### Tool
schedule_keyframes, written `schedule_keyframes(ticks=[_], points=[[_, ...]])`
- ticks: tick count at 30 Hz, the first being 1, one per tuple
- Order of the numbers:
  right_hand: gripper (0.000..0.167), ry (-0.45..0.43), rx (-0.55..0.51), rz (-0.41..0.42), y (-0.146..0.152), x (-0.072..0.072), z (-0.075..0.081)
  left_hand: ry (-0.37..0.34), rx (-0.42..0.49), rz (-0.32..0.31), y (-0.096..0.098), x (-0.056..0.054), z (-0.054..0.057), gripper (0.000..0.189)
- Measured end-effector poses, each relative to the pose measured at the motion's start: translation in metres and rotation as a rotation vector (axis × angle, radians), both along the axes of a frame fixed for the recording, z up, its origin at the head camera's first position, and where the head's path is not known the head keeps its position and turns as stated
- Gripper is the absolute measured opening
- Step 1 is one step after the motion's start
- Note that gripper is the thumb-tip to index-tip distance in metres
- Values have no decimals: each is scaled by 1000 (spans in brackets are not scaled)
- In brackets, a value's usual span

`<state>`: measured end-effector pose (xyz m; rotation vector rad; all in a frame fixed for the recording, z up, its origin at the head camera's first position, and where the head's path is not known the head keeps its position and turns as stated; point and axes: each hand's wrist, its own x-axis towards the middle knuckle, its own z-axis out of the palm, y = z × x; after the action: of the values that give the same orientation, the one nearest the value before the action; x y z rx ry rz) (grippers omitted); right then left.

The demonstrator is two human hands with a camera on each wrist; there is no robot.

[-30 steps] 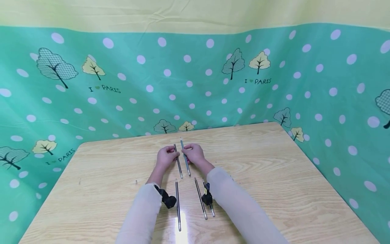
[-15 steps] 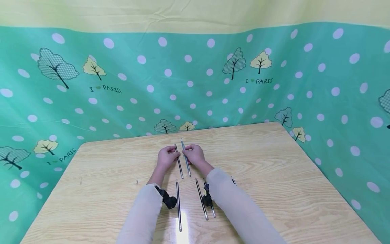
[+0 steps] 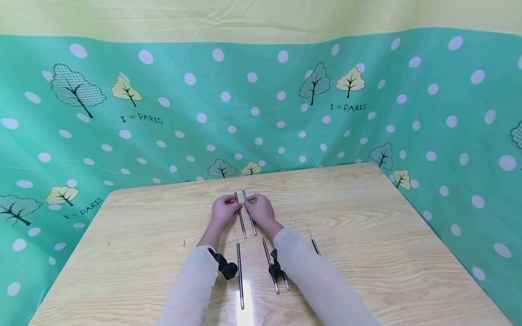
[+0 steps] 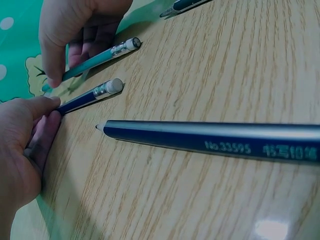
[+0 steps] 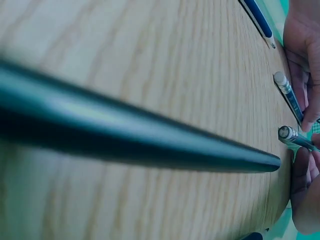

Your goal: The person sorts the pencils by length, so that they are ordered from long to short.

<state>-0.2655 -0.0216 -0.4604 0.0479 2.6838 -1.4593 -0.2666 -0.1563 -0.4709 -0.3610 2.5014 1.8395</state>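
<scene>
In the head view my left hand (image 3: 224, 210) pinches a dark pencil (image 3: 241, 222) between thumb and fingers at the back middle of the table. Close beside it, my right hand (image 3: 261, 209) pinches a blue-green pencil (image 3: 250, 217). The two pencils lie nearly parallel, a narrow gap between them, eraser ends toward me. The left wrist view shows both white erasers, on the navy pencil (image 4: 87, 99) and the green pencil (image 4: 102, 60), low over the wood. My right fingers partly hide the green pencil's shaft.
Nearer me lie more pencils: one dark pencil (image 3: 239, 276) between my forearms, another pencil (image 3: 270, 267) by the right wrist, with one more partly under the wrist camera (image 3: 276, 270). Right of the right sleeve a pencil tip (image 3: 315, 244) shows. A dotted green curtain (image 3: 244, 122) borders the table.
My right forearm has shifted slightly left, uncovering more of the pencil to its right. The blue-green pencil has drawn back a little toward me; both hands keep their pinch.
</scene>
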Motion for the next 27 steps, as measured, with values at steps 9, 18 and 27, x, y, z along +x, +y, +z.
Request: schedule_keyframes(ticks=[9, 18, 27], points=[[24, 13, 48, -20, -2, 0, -2, 5, -7, 0, 0, 0, -2, 45], [24, 38, 112, -36, -4, 1, -2, 16, -18, -1, 1, -1, -2, 45], [23, 54, 136, -23, -4, 3, -1, 20, -29, 4, 2, 0, -1, 45]])
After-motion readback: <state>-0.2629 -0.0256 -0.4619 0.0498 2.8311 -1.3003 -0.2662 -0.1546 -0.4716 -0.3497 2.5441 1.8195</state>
